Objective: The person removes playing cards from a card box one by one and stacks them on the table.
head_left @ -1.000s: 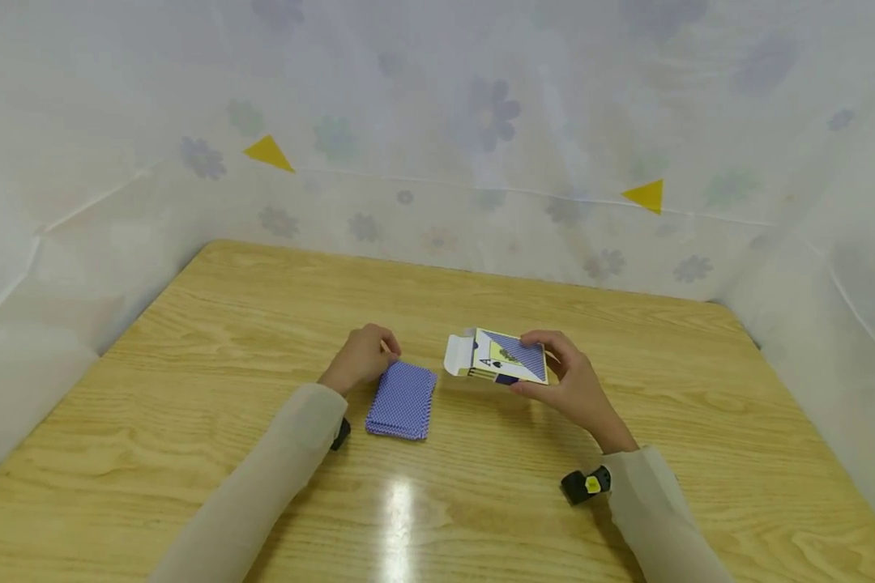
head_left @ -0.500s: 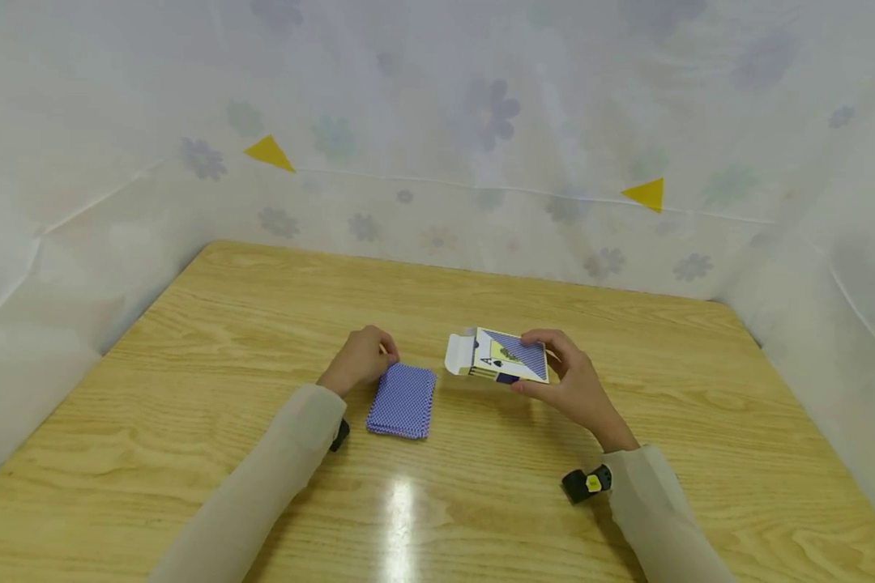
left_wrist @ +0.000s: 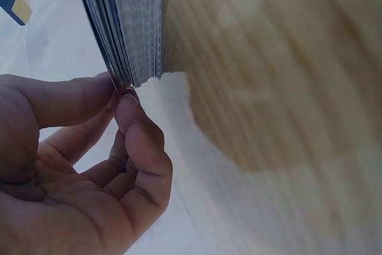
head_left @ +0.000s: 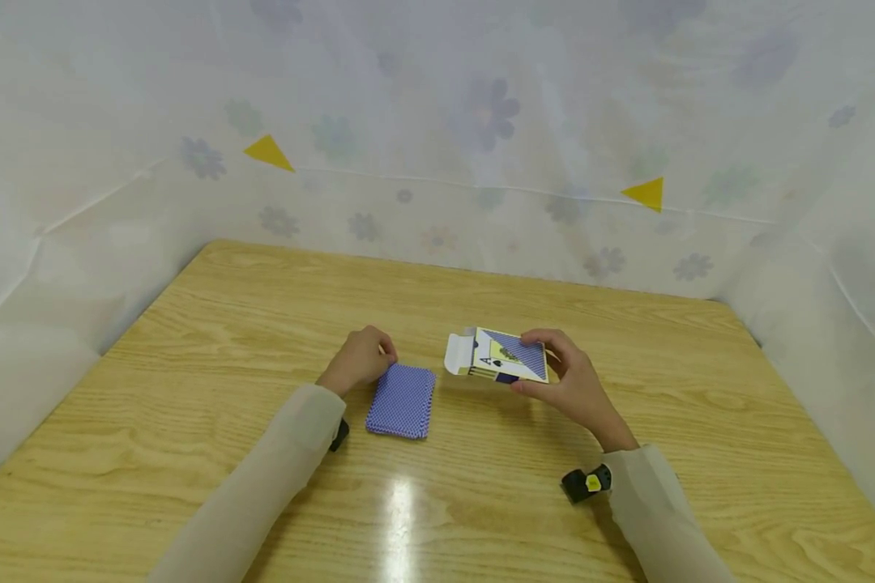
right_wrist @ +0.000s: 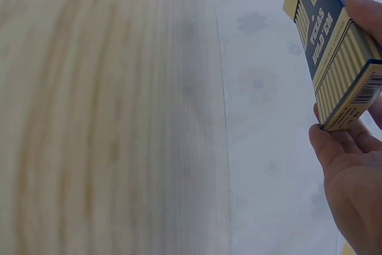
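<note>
A stack of blue-patterned playing cards (head_left: 403,402) lies face down on the table, left of centre. My left hand (head_left: 360,356) is at its far left corner. In the left wrist view, thumb and curled fingers pinch the corner of the card stack (left_wrist: 140,22); how many cards sit between them I cannot tell. Raised over the table, a card box (head_left: 510,354) showing an ace of spades is gripped by my right hand (head_left: 572,389). Its white end flap (head_left: 458,355) hangs open toward the left. "Texas Hold'em" reads on the box side (right_wrist: 320,31) in the right wrist view.
The wood-grain table (head_left: 262,300) spreads out around both hands. A white flowered sheet (head_left: 437,121) hangs behind it and along both sides, with two yellow triangles (head_left: 645,195) on it.
The card stack's near edge looks more even than a second ago. My left hand has barely shifted at the corner; the right hand and box stay in place.
</note>
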Available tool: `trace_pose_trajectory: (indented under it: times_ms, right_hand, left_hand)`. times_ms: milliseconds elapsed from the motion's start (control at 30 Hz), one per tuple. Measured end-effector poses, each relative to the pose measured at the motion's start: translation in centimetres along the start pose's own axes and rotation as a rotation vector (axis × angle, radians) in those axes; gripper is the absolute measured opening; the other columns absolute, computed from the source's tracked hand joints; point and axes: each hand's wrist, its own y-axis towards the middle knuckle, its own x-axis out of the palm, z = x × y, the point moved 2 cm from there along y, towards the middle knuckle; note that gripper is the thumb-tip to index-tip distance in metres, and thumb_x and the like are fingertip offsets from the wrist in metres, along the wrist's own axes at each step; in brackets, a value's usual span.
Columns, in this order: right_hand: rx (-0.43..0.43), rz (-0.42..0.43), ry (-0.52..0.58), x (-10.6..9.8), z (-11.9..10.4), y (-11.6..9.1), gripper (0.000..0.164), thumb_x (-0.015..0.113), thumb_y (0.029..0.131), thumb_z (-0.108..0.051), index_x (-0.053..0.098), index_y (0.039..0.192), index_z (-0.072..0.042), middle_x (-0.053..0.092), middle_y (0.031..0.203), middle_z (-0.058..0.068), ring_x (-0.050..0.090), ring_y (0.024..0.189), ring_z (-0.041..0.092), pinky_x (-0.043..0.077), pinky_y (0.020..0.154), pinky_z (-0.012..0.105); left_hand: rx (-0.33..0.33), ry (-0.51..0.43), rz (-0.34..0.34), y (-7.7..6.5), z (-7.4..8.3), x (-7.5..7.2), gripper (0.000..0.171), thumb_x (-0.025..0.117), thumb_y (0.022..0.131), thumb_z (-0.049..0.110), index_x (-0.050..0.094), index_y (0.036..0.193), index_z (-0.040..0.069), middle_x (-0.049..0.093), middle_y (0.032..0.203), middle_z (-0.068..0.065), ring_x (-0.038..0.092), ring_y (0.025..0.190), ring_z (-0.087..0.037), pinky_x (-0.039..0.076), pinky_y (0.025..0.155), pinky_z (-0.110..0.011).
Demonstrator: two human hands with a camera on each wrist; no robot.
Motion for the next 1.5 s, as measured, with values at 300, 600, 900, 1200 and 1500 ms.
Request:
trace_pose_trajectory:
  times_ms: [300,600,900,1200,1500]
  right_hand:
    - [-0.001,-0.004,0.007,0.0,0.0,0.0,0.057,0.076,0.074,0.008,0.050,0.124,0.001,0.045,0.130,0.021,0.046,0.116,0.003,0.040,0.094,0.011]
    - [-0.001,-0.006,0.010,0.1,0.2,0.1,0.057,0.076,0.074,0.007,0.050,0.124,0.001,0.044,0.129,0.025,0.047,0.115,0.003,0.041,0.094,0.012]
    - [-0.010,-0.008,0.003,0.2,0.1,0.1,0.057,0.076,0.074,0.007,0.050,0.124,0.001,0.046,0.128,0.018,0.047,0.116,0.004,0.041,0.095,0.012]
    - [-0.016,-0.006,-0.010,0.3,0.3,0.2,0.058,0.077,0.073,0.007,0.051,0.124,0.000,0.047,0.128,0.014,0.047,0.117,0.003,0.040,0.095,0.012]
    - [-0.021,0.000,0.000,0.7,0.1,0.4,0.058,0.077,0.072,0.007,0.051,0.123,0.001,0.044,0.128,0.026,0.046,0.118,0.003,0.041,0.094,0.011]
  left_hand:
    - [-0.034,0.028,-0.018,0.0,0.1,0.0,0.013,0.058,0.091,0.007,0.068,0.086,0.000,0.062,0.079,-0.009,0.046,0.062,-0.014,0.036,0.053,-0.022]
    - [-0.047,0.035,0.000,-0.1,0.3,-0.6,0.019,0.052,0.094,0.011,0.065,0.095,-0.002,0.063,0.080,-0.010,0.047,0.061,-0.014,0.037,0.052,-0.022]
    - [0.020,-0.016,0.010,0.2,2.3,-1.1,0.018,0.053,0.094,0.012,0.064,0.098,-0.002,0.063,0.081,-0.010,0.048,0.059,-0.014,0.038,0.051,-0.022]
    - [0.115,-0.122,-0.034,-0.2,5.8,-0.3,0.019,0.050,0.096,0.011,0.063,0.102,-0.001,0.066,0.081,-0.015,0.046,0.055,-0.012,0.037,0.049,-0.022]
    - [0.169,-0.175,-0.055,-0.5,8.1,1.3,0.016,0.053,0.095,0.013,0.061,0.100,0.001,0.065,0.087,-0.012,0.053,0.059,-0.013,0.042,0.049,-0.022]
